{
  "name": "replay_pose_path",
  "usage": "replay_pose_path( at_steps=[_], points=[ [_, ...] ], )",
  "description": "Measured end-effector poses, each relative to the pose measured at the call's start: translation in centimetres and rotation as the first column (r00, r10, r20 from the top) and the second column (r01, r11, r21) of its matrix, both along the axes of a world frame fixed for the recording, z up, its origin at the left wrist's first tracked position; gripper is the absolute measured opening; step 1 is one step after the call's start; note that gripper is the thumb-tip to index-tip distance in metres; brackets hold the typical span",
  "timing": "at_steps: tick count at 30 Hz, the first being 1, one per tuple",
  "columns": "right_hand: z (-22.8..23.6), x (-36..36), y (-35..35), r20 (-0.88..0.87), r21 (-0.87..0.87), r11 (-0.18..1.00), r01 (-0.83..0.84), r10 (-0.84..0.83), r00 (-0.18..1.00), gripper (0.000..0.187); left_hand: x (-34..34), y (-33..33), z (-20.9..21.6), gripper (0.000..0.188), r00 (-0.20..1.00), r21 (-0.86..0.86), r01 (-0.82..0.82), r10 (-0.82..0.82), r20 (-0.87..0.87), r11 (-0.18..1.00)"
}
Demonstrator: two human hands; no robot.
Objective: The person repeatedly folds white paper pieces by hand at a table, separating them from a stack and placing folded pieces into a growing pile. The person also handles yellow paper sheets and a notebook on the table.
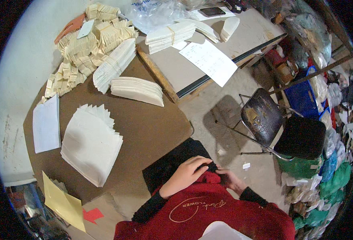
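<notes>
My left hand (pixel 189 174) is closed, its fingers curled over a bunched piece of black fabric (pixel 213 166) in front of my body. From the other side my right hand (pixel 231 181) meets the same bunch; its fingers are bent against it and partly hidden. Just below the bunch, a fold of red cloth (pixel 211 178) sits between the hands. Flat black cloth (pixel 156 171) lies by my left hand, along the table's near corner. I wear a red top (pixel 240 212) with black sleeves.
A fanned stack of white sheets (pixel 92 144) lies on the brown table (pixel 152 128), with curved stacks of white pieces (pixel 136 91) farther back. Beyond is a grey table (pixel 248 32) with a phone (pixel 212 12). A folding chair (pixel 263 116) and bagged material (pixel 332 180) stand right.
</notes>
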State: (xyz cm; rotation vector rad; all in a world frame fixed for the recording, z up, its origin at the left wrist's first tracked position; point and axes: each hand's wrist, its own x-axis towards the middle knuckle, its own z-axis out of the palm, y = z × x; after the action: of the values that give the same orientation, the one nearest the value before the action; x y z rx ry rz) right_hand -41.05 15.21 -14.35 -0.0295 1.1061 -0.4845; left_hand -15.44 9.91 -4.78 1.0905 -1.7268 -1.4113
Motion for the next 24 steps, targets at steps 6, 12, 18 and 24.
replay_pose_path(
  at_steps=[6, 12, 18, 24],
  points=[
    [0.7, 0.1, -0.2, -0.091, -0.1, 0.994, -0.046, 0.037, 0.995, 0.037, -1.9, 0.0, -6.0, 0.028, 0.901, -0.259, 0.215, -0.089, 0.425, 0.942],
    [-3.4, -2.0, 0.4, 0.027, -0.166, 0.972, -0.164, 0.171, 0.985, 0.029, -1.2, -0.8, -8.7, 0.037, 0.899, -0.177, 0.262, -0.173, 0.403, 0.949],
    [-4.3, -2.8, 0.7, 0.032, -0.02, 0.997, -0.071, 0.071, 0.997, 0.038, -0.8, -1.8, -8.3, 0.038, 0.888, -0.087, 0.316, -0.263, 0.376, 0.945],
    [-3.5, -1.4, 0.1, 0.018, -0.04, 0.998, -0.04, 0.041, 0.999, 0.037, 0.6, -3.7, -8.3, 0.062, 0.883, 0.045, 0.425, -0.425, 0.197, 0.904]
  ],
)
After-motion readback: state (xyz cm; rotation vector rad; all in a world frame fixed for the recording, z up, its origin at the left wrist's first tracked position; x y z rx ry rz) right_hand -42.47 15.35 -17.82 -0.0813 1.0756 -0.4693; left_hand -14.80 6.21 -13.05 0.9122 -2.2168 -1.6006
